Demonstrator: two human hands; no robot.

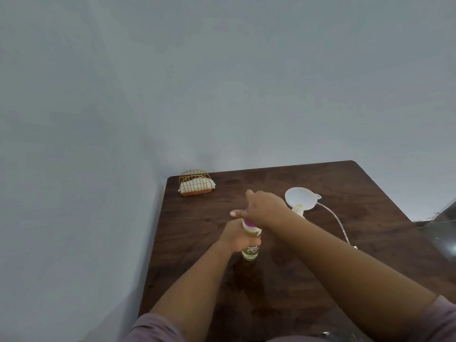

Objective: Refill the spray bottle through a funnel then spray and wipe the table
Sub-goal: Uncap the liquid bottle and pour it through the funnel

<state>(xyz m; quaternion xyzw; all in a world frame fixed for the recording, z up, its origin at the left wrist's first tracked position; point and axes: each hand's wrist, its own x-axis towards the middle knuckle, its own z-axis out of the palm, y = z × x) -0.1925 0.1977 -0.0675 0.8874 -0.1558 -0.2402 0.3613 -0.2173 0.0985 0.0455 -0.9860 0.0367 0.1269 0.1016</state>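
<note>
A clear bottle [251, 253] holding yellowish liquid stands upright on the dark wooden table [345, 243]. My left hand [235, 238] is wrapped around its body. My right hand [261, 208] sits over the top, fingers closed on the pink cap [249, 224]. A white funnel [301, 197] stands just right of my right hand, on something white that is mostly hidden. A thin clear tube [336, 218] curves from behind the funnel toward the near right.
A gold wire napkin holder [195, 183] with white napkins stands at the table's far left corner, close to the grey wall. The table's left edge lies near the wall. A dark object [444, 230] sits off the right edge.
</note>
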